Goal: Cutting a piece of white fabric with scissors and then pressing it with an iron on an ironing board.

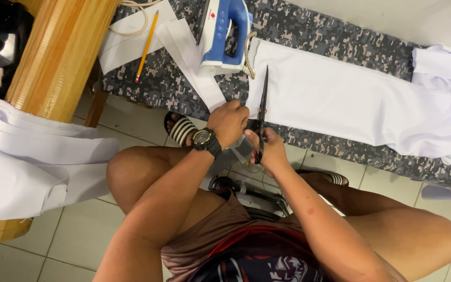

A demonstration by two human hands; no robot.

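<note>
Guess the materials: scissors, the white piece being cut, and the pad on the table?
Scissors: look like dark metal, matte blades, thin and rigid; held in the right hand. White piece: seems woven cloth, matte, with soft folds and a fraying edge. The left hand holds a strip of it. Table pad: probably printed fabric, a grey pixel camouflage pattern; what lies beneath cannot be told.

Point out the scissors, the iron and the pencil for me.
scissors [264,94]: head view, on the dark blades.
iron [224,32]: head view, on its blue body beside the handle.
pencil [147,46]: head view, on the middle of the yellow shaft.
</note>
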